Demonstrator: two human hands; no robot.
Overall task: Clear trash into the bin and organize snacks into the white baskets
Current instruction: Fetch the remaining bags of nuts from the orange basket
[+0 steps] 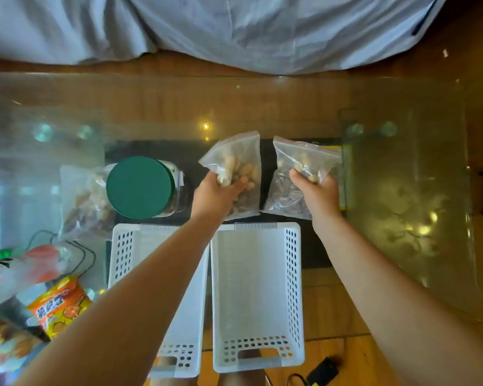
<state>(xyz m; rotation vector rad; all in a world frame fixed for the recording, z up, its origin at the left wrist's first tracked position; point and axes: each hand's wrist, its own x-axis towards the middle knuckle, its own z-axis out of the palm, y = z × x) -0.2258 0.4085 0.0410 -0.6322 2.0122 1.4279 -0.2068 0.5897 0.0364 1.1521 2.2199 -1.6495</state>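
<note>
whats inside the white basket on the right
Nothing shows inside the right white perforated plastic basket: its bare floor is visible. The left white perforated plastic basket is partly covered by the left forearm.

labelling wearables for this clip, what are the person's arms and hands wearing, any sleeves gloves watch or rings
Nothing shows on either arm. The left hand and right hand are bare, with no gloves and no rings that can be made out. Both forearms are uncovered from wrist to the frame edge: no sleeves, watch, bracelet or markings in view.

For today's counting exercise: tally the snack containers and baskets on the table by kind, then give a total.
Clear zip bags of nuts: 3
Green-lidded jar: 1
Orange snack packet: 1
White baskets: 2
Total: 7
</note>
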